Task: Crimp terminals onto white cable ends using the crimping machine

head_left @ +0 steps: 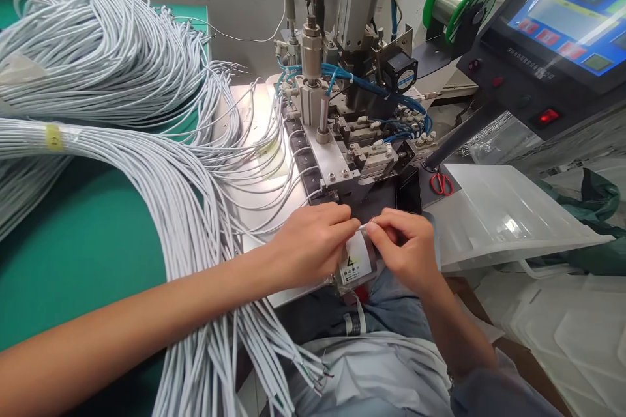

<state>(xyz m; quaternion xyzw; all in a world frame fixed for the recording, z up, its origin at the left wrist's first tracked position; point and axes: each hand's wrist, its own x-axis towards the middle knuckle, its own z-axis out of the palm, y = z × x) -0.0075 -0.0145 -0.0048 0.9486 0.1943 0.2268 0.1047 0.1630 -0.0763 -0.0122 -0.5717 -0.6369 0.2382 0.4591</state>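
Note:
My left hand [320,239] is closed, its thumb and forefinger pinching a white cable [362,227] close to its end. From the right, my right hand [403,241] pinches the tip of the same cable, so the two hands almost meet. Only a short piece of it shows between the fingertips. Both hands are just in front of the machine [337,163], above a cylinder with a white label [357,260]. Several more white cables [288,199] run into slots along the machine's left side. A thick bundle of white cables [180,215] hangs beneath my left forearm.
A large heap of white cables [112,58] lies on the green mat [73,254]. Red scissors [441,184] rest right of the machine, by a translucent plastic tray [518,215]. A wire spool with green flanges [454,3] and a lit touchscreen [577,10] stand upper right.

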